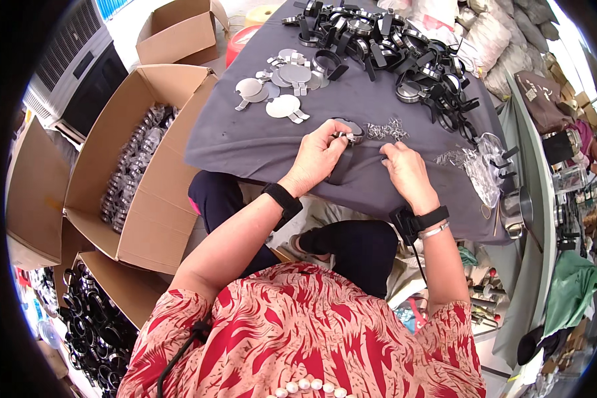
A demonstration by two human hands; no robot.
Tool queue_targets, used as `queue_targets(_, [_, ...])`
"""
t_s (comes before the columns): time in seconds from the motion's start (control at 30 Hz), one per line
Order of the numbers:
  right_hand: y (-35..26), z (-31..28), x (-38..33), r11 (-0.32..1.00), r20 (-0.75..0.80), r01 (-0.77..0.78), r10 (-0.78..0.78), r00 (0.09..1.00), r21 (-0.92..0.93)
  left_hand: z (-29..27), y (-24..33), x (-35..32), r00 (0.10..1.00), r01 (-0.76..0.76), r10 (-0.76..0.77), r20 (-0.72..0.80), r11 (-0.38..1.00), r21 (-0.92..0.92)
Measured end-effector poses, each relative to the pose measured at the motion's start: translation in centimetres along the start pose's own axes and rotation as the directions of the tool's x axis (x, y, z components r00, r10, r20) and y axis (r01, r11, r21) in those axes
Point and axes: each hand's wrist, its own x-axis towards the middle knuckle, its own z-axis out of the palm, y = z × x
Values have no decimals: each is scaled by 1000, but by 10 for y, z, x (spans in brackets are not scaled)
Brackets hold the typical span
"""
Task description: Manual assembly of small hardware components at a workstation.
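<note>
- Black-and-silver round piece [357, 136] I see pinched in left hand [317, 158], inside the front edge of grey cloth [229, 136].
- Right hand [410, 174] bends beside small metal pieces [388, 129]; its grip I cannot tell.
- Bare cloth divides left hand from pale discs [284, 106].

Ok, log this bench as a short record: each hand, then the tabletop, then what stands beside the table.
Left hand: left hand pinches a round piece
Right hand: right hand, fingertips close together near the small metal bits; too small to tell if it holds one
Tabletop: grey cloth; flat silver discs; heap of black-strapped pieces
Tabletop, right edge: clear plastic bag
Left of table: open cardboard box
</note>
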Motion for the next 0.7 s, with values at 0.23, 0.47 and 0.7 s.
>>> queue_targets(0.23, [9,7,-16,880,-118,-106,179,977,463,0,9,-2,999,42,-42,10,999,-9])
queue_targets(0.47, [-4,-13,-3,979,145,36,-67,987,203,-2,8,-2,999,40,-40,-9,999,-16])
queue_targets(0.7, [13,18,-14,877,-39,-183,222,974,444,1,-2,-1,998,-56,55,-35,998,-2])
